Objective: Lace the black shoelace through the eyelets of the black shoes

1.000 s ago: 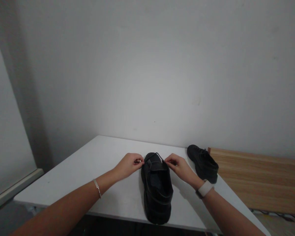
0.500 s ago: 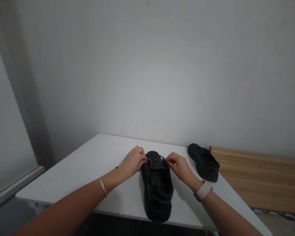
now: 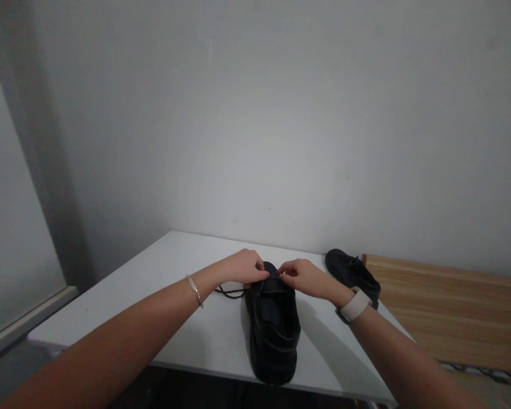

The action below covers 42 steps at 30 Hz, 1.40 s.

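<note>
A black lace-up shoe (image 3: 276,352) stands on the white table (image 3: 213,346), its heel toward me at the front edge and its toe pointing away. My left hand (image 3: 247,268) is closed in a pinch on the shoelace over the left side of the tongue. From the right, my right hand (image 3: 306,278) pinches at the lace beside the tongue. The fingertips of both hands nearly meet, and they hide most of the lacing. A loose loop of black shoelace (image 3: 230,293) lies on the table left of the shoe, below my left wrist.
Another black shoe (image 3: 351,271) stands at the table's back right, partly behind my right forearm. Beyond the right edge is a wood-grain board (image 3: 447,312). A grey wall (image 3: 255,125) rises directly behind the table.
Both hands have moved inward over the shoe's tongue, bringing the fingertips close together. More of the loose lace shows at the left. Neither shoe has visibly moved.
</note>
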Available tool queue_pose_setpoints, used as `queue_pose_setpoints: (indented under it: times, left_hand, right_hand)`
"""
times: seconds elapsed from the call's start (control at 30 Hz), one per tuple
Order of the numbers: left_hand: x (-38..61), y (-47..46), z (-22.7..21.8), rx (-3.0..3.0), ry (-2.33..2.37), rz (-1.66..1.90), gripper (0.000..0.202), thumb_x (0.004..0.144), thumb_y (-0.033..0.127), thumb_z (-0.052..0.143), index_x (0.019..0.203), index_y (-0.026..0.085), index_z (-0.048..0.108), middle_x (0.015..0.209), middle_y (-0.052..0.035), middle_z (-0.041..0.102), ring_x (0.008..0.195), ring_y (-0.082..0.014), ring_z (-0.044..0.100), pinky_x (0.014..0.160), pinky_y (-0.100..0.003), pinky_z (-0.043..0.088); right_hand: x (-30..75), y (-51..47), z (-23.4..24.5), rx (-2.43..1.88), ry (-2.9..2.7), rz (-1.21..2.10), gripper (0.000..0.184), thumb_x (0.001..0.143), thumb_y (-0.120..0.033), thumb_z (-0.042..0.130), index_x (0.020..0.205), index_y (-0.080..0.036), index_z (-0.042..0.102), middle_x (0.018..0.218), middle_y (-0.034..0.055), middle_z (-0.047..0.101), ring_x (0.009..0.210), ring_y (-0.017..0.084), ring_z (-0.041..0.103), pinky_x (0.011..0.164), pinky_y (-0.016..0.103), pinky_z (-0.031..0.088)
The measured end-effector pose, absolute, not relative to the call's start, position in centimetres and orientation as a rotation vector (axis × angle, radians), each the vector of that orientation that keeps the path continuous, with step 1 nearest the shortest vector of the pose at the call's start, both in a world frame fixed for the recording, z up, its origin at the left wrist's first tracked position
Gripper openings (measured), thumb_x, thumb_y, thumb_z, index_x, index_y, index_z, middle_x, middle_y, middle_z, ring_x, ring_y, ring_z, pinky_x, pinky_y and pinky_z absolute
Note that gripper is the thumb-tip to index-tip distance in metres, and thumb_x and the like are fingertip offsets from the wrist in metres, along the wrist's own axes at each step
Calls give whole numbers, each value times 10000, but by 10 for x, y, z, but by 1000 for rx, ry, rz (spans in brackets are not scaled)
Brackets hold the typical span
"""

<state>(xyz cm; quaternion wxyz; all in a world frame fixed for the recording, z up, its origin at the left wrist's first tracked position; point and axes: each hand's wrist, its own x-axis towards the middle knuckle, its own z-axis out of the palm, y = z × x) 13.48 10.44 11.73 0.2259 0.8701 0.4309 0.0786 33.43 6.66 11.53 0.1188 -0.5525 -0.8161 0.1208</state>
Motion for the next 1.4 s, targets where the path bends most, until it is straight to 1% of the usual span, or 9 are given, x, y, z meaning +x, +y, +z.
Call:
queue_pose_setpoints:
  times: [0.17, 0.27, 0.37, 0.5, 0.6, 0.73, 1.1, 1.3, 1.4]
  left_hand:
    - [152, 123, 128, 2300, 1213, -44, 64, 605, 108, 613, 592, 148, 661, 438, -20, 620, 490, -199, 642, 549, -262, 496]
    - [157, 122, 125, 2347, 1232, 106, 127, 549, 44, 618, 481, 151, 601, 429, -40, 610, 527, -231, 650, 588, -301, 508]
    - [156, 116, 127, 2368, 1175, 509, 80, 646, 92, 620, 612, 155, 655, 643, -72, 708, 730, -241, 688, 694, -300, 516]
    - [154, 111, 137, 2212, 1002, 925, 128, 838, 211, 552, 846, 143, 659, 781, -78, 724, 728, -177, 686, 670, -255, 530]
    - [156, 112, 142, 2079, 901, 1053, 35, 826, 167, 607, 840, 136, 600, 729, -68, 707, 654, -153, 675, 634, -253, 546]
    - [155, 114, 141, 1710, 737, 1144, 304, 747, 109, 729, 868, 176, 458, 617, 7, 676, 543, -133, 649, 580, -275, 560]
    - [148, 126, 128, 1542, 820, 908, 335, 730, 353, 771, 825, 158, 515, 673, -8, 657, 626, -109, 633, 686, -262, 525]
    - [117, 160, 76, 1702, 1110, 464, 249, 532, 218, 790, 461, 143, 563, 361, 14, 519, 432, -136, 514, 541, -277, 451]
    - [108, 168, 57, 1699, 1143, 230, 177, 527, 220, 754, 451, 144, 613, 417, -32, 600, 442, -155, 539, 506, -280, 447]
  right_hand:
    - [315, 78, 119, -1712, -2425, 190, 204, 650, -18, 565, 714, -112, 734, 730, 153, 727, 719, 260, 680, 652, 309, 458]
    - [310, 79, 114, -1709, -2322, 103, 132, 671, -34, 586, 665, -114, 690, 782, 189, 719, 797, 314, 686, 713, 377, 479]
    - [312, 79, 113, -1649, -2173, 93, 107, 791, -127, 552, 800, -131, 659, 857, 150, 713, 798, 253, 686, 714, 358, 510]
    - [317, 78, 120, -1312, -1876, 504, 213, 927, -318, 449, 946, -154, 584, 784, 59, 691, 627, 142, 654, 581, 280, 548]
    - [319, 77, 127, -974, -1592, 881, 315, 790, -433, 675, 921, -151, 619, 731, 33, 681, 616, 136, 640, 615, 306, 579]
    - [319, 72, 129, -914, -1515, 1010, 356, 720, -422, 755, 917, -133, 685, 818, 56, 709, 649, 126, 641, 673, 311, 584]
    - [320, 70, 125, -839, -1470, 992, 307, 729, -402, 744, 888, -170, 619, 720, -7, 652, 610, 124, 628, 594, 301, 576]
    - [324, 69, 124, -899, -1575, 768, 263, 768, -393, 704, 856, -173, 591, 726, 6, 643, 645, 134, 638, 638, 302, 563]
    - [321, 68, 122, -914, -1639, 721, 254, 783, -395, 688, 868, -177, 590, 728, 6, 640, 651, 143, 650, 649, 305, 552]
